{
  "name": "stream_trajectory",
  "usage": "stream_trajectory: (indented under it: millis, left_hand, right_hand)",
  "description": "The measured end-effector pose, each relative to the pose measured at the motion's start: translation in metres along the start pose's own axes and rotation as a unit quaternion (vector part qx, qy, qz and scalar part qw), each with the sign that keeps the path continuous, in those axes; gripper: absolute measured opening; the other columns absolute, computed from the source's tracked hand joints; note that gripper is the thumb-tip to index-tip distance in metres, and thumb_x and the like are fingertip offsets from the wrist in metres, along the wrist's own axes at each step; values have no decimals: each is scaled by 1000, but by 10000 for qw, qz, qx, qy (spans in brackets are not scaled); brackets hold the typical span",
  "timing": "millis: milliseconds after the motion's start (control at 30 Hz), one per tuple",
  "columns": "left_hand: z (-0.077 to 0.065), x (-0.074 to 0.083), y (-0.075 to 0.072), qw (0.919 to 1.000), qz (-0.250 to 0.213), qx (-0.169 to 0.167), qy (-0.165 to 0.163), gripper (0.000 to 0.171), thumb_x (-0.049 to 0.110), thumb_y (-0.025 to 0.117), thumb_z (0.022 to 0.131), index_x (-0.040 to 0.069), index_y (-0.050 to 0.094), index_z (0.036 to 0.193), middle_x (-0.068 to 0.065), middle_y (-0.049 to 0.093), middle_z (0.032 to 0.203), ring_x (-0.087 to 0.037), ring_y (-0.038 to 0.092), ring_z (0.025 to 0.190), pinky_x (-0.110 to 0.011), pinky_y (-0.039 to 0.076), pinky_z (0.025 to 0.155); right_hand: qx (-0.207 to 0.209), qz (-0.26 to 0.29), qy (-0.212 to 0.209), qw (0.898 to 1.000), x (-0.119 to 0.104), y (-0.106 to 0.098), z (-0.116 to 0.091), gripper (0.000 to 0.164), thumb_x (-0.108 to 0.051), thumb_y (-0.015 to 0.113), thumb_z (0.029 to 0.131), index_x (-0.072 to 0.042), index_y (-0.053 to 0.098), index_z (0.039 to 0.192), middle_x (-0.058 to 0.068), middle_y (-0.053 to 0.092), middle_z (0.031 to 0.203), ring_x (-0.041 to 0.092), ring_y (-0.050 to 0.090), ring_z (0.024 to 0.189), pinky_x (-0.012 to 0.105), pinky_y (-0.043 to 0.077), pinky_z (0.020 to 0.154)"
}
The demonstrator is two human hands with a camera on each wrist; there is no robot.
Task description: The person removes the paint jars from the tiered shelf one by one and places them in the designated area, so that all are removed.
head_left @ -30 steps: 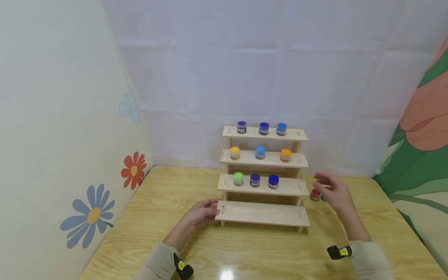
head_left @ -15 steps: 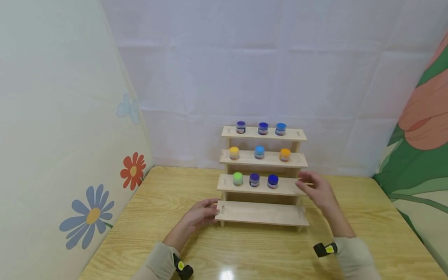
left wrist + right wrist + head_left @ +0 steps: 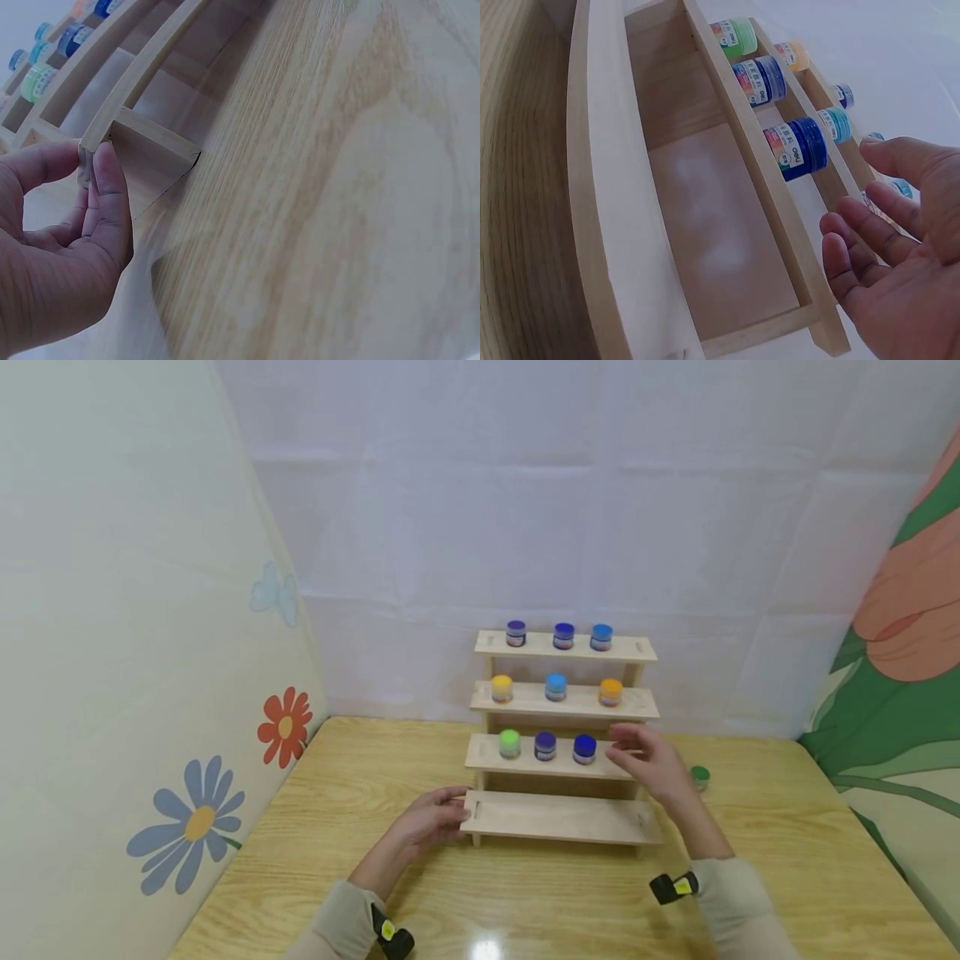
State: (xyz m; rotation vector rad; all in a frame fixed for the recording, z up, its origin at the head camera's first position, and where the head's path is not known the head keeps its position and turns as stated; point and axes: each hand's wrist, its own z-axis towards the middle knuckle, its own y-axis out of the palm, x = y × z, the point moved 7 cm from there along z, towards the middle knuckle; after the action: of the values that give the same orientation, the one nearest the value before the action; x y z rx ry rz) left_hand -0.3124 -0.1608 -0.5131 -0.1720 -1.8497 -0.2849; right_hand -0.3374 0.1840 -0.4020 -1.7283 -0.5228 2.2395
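A pale wooden stepped rack (image 3: 558, 817) stands on the table, its upper tiers bearing small paint jars. My left hand (image 3: 431, 817) pinches the left end of its lowest board between thumb and fingers, as the left wrist view confirms. My right hand (image 3: 652, 764) hovers over the right end of the second tier from the bottom, fingers loosely bent, nothing visible in its grasp. Just left of it is a dark blue jar (image 3: 584, 749); a purple jar (image 3: 545, 746) and a light green jar (image 3: 510, 744) share that tier.
Above are a yellow jar (image 3: 502, 688), a light blue jar (image 3: 556, 687) and an orange jar (image 3: 611, 692). Several blue and purple jars top the rack. A green-lidded jar (image 3: 700, 776) sits on the table (image 3: 540, 910) beyond my right wrist. White cloth (image 3: 480, 527) hangs behind.
My right hand has moved left, from beside the table jars to over the rack's right end. The red jar seen earlier is out of sight now. My left hand stays put.
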Motion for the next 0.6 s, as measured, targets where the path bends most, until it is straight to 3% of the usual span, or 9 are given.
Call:
stream_trajectory:
  millis: [167,600]
  left_hand:
    - [0,0,-1,10000,9,10,13,63,1,63,94,-10,35,150,-12,61,115,-16,66,88,-26,57,71]
    - [0,0,0,10000,-68,8,10,63,1,63,94,-9,36,150,-9,61,113,-15,67,88,-26,57,71]
  right_hand:
    - [-134,9,100,9999,-1,7,3,47,-22,70,98,1,57,136,21,62,130,36,61,116,52,50,101]
    - [-505,-38,255,9984,-1,21,13,53,-26,72,96,-4,55,140,19,59,137,34,60,118,51,49,103]
